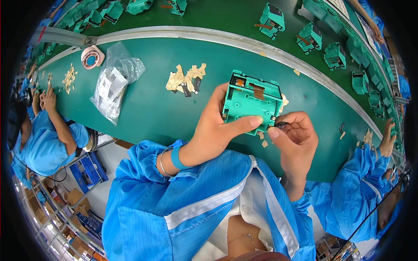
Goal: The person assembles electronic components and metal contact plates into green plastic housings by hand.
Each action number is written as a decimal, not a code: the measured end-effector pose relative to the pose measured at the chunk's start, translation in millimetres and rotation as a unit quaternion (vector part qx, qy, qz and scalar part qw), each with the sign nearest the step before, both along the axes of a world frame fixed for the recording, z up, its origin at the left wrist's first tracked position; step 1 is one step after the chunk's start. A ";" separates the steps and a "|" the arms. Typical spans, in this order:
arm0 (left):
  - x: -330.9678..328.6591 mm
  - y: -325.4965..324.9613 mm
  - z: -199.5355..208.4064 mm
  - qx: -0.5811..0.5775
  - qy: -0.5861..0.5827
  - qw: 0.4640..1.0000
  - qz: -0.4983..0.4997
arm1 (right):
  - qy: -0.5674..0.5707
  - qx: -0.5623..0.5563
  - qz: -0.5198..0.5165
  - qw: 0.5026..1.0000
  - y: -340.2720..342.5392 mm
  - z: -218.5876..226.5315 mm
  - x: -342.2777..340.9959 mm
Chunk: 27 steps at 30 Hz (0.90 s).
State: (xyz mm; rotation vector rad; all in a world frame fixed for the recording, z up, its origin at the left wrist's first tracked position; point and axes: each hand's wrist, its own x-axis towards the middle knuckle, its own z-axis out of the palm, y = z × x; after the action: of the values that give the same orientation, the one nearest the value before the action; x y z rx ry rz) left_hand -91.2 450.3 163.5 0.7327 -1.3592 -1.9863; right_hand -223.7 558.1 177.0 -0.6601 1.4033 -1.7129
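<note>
My left hand (pixel 214 127) grips a green plastic housing (pixel 247 108) above the table, its thumb lying across the inner face. The housing is tilted with its open side toward me; a brown flat ribbon cable (pixel 258 92) sits near its upper edge. At the housing's lower right corner, my right hand (pixel 298 141) is closed, with a small black part (pixel 281 125) between thumb and fingers. Whether this part touches the housing I cannot tell. Beyond my left hand lies a heap of beige paper pieces (pixel 177 80) with several flat black pieces (pixel 187 90).
A clear plastic bag (pixel 114 85) and a tape roll (pixel 90 58) lie left on the green table (pixel 152 115). Past a metal rail (pixel 191 32), several green housings (pixel 272 21) stand on a belt. Co-workers in blue sit at left (pixel 50 141) and right (pixel 352 204).
</note>
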 end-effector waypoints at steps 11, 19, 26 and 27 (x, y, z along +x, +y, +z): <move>0.9 -6.1 -13.3 0.284 0.179 0.930 -0.150 | 0.000 -0.056 0.021 0.998 0.3 -3.6 4.4; -1.6 -7.2 -26.2 0.334 0.247 0.887 -0.203 | 0.167 -0.054 -0.051 0.983 -0.9 -3.9 10.9; -3.3 -4.7 -28.2 0.371 0.246 0.876 -0.187 | 0.292 -0.074 -0.082 0.950 -3.0 -3.0 11.5; -3.2 -4.6 -28.7 0.371 0.246 0.876 -0.186 | 0.299 -0.075 -0.084 0.948 -3.0 -2.7 11.5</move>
State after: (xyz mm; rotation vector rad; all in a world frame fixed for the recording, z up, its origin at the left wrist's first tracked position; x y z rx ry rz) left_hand -94.5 445.7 134.8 0.2198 -0.4238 -2.7937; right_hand -212.1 555.0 174.4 -1.2534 1.7857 -1.8490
